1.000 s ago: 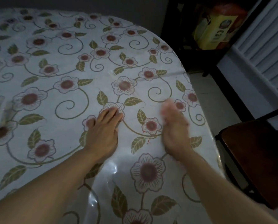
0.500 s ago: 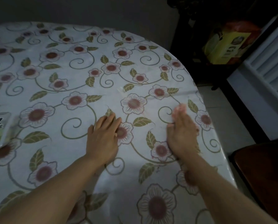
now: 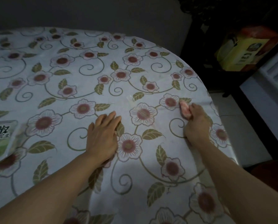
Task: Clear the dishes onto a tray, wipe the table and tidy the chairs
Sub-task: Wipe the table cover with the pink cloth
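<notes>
A round table [image 3: 70,81] with a flowered plastic cover fills most of the head view. My left hand [image 3: 103,135] lies flat on the cover near the middle, fingers straight and together. My right hand [image 3: 195,122] is near the table's right edge, fingers curled around a small pink cloth [image 3: 185,109] that is pressed on the cover. The cloth sticks out past my thumb; the part inside my fist is hidden.
A green and white snack packet [image 3: 0,138] lies at the table's left edge of view. A dark chair seat [image 3: 270,168] shows at the right, just off the table. Beyond it stand a dark shelf with a yellow box [image 3: 241,54] and a white louvred panel [image 3: 277,73].
My right hand has slid forward and to the right across the cover with the pink cloth. My left hand has kept its flat rest on the table.
</notes>
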Tool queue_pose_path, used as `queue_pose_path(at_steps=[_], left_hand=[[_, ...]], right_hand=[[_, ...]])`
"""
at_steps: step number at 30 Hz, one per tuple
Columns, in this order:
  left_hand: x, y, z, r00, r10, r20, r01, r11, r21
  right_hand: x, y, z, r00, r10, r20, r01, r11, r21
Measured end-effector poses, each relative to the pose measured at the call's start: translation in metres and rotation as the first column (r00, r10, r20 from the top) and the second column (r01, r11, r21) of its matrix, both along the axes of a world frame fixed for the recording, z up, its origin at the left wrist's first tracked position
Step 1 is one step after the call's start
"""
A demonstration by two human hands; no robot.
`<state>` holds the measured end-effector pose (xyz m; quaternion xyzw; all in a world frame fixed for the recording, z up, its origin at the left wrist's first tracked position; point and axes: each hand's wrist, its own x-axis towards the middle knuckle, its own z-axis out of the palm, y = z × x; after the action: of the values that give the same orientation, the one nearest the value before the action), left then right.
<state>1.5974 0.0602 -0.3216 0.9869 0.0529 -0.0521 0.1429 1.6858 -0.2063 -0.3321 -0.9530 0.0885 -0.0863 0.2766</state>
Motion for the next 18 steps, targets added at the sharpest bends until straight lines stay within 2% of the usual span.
queue_pose_path(at_steps=[2,4,7,9,11,15,18], left_hand=[[0.0,-0.002,-0.001,1.0,0.002,0.024,-0.002,1.0,-0.003],[0.001,-0.001,-0.001,0.999,0.003,0.043,-0.003,1.0,-0.009],[0.003,0.0,0.004,0.998,-0.008,0.057,0.009,1.0,-0.018],[0.007,0.004,0.011,0.997,-0.028,0.068,0.03,0.999,-0.025],[0.013,0.007,0.016,0.996,-0.062,0.061,0.063,0.998,-0.004],[0.022,0.016,0.011,0.999,-0.034,0.01,0.035,0.999,-0.018],[0.023,0.021,0.01,0.998,-0.06,0.009,0.06,0.997,-0.043]], right_hand=[[0.0,0.021,-0.003,0.999,0.02,0.038,-0.019,1.0,-0.021],[-0.021,0.049,-0.003,0.982,0.178,0.064,-0.178,0.984,-0.003],[-0.071,0.074,-0.002,0.852,0.522,0.05,-0.519,0.853,-0.063],[-0.079,0.069,0.003,0.752,0.658,0.051,-0.653,0.753,-0.084],[-0.061,0.061,0.016,0.766,0.642,0.043,-0.641,0.767,-0.027],[-0.023,0.064,0.038,0.935,0.339,0.11,-0.348,0.933,0.086],[-0.007,0.08,0.045,0.967,0.249,0.055,-0.255,0.945,0.204]])
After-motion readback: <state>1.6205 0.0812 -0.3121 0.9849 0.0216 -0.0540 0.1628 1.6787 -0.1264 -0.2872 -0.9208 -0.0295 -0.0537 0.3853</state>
